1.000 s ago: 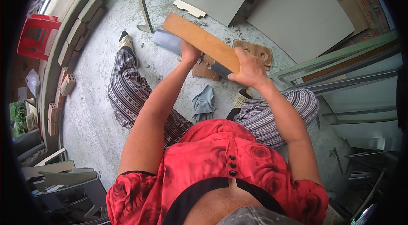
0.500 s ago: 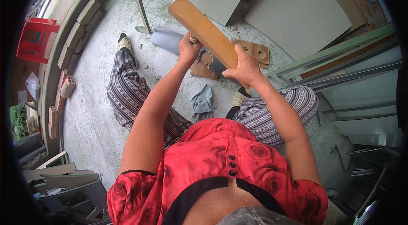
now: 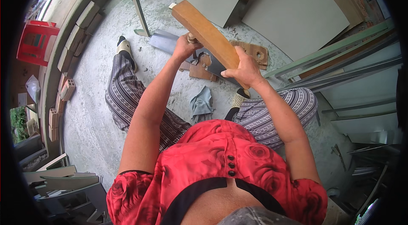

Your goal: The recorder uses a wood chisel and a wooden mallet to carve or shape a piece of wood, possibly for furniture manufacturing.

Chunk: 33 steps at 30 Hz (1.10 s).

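A long, slightly curved orange-brown wooden piece (image 3: pixel 205 29) is held aslant in front of me, above the floor. My right hand (image 3: pixel 245 67) is closed on its near right end, thumb underneath and fingers over the far side. My left hand (image 3: pixel 185 49) is closed around a rounded, knob-like part against the wood's left side; whether that part belongs to the wood I cannot tell. At the wood's far end a small pale tip sticks out. Below lie a bluish-grey sheet (image 3: pixel 160 40) and brown board pieces (image 3: pixel 257 55), partly hidden by the wood and hands.
A grey-blue rag (image 3: pixel 201 101) lies between my legs. Large pale panels (image 3: pixel 293 16) stand at the far right, beside green and grey metal bars (image 3: pixel 340 57). Bricks (image 3: pixel 68 90) line the left edge, near a red plastic chair (image 3: pixel 37 43). Offcuts (image 3: pixel 72 184) are piled at lower left.
The wooden piece's far end has shifted a little right and toward me, and its pale tip now shows. My left hand has moved slightly left; my right hand keeps its hold.
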Each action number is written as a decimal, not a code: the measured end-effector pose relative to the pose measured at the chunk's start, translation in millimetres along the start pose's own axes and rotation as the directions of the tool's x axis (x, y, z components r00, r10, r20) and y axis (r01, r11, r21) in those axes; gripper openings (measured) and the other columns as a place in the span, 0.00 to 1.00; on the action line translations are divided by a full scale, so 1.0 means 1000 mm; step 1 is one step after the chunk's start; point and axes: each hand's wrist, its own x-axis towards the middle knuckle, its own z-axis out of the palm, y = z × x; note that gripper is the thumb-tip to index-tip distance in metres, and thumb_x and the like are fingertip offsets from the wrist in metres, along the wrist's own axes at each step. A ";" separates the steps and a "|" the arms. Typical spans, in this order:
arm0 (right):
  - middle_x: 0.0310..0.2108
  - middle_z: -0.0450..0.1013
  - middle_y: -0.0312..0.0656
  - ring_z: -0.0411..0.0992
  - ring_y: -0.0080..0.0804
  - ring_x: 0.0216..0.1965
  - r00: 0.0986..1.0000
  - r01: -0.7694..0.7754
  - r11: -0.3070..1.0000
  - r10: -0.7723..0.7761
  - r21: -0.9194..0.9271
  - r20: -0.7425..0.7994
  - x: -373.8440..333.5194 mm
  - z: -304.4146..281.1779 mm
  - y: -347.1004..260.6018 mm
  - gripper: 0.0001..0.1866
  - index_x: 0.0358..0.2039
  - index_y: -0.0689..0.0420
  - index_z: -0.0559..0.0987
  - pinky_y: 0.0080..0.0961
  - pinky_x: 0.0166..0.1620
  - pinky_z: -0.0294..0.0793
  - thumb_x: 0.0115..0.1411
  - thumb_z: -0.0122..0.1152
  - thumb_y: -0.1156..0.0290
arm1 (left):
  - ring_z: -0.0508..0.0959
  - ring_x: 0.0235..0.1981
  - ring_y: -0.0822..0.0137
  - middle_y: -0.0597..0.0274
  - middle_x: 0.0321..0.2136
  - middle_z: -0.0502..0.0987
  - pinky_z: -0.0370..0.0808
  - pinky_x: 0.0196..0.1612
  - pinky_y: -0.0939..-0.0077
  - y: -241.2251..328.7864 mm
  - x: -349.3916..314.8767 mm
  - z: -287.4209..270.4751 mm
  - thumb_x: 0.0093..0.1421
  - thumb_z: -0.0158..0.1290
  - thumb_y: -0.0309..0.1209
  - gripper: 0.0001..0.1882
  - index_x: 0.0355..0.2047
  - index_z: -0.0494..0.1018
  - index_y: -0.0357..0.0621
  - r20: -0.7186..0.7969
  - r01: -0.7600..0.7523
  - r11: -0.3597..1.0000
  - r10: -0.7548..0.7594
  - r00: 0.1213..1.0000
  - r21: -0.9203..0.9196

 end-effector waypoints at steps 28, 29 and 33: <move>0.36 0.72 0.52 0.73 0.50 0.39 0.914 0.311 0.937 -0.340 -0.157 -0.220 -0.013 -0.002 -0.016 0.38 0.47 0.60 0.65 0.38 0.42 0.71 0.36 0.72 0.63 | 0.79 0.31 0.70 0.58 0.30 0.81 0.74 0.37 0.73 -0.035 0.018 0.000 0.44 0.61 0.29 0.15 0.34 0.76 0.39 -0.202 -0.092 0.975 0.133 0.970 0.202; 0.33 0.72 0.54 0.72 0.55 0.37 0.996 0.085 0.971 -0.082 -0.223 0.019 -0.006 -0.001 -0.015 0.36 0.45 0.60 0.66 0.42 0.40 0.71 0.36 0.72 0.62 | 0.79 0.32 0.70 0.58 0.31 0.81 0.74 0.38 0.73 -0.036 0.016 -0.001 0.45 0.62 0.30 0.14 0.34 0.76 0.40 -0.246 -0.188 0.946 0.255 0.935 0.264; 0.33 0.74 0.52 0.74 0.48 0.36 0.980 0.174 0.982 -0.180 -0.074 -0.083 -0.009 -0.004 -0.007 0.39 0.49 0.62 0.65 0.36 0.41 0.72 0.36 0.72 0.62 | 0.78 0.31 0.69 0.60 0.28 0.80 0.74 0.38 0.72 -0.010 0.006 0.007 0.44 0.63 0.30 0.14 0.32 0.76 0.41 -0.140 -0.049 0.999 0.047 0.989 -0.007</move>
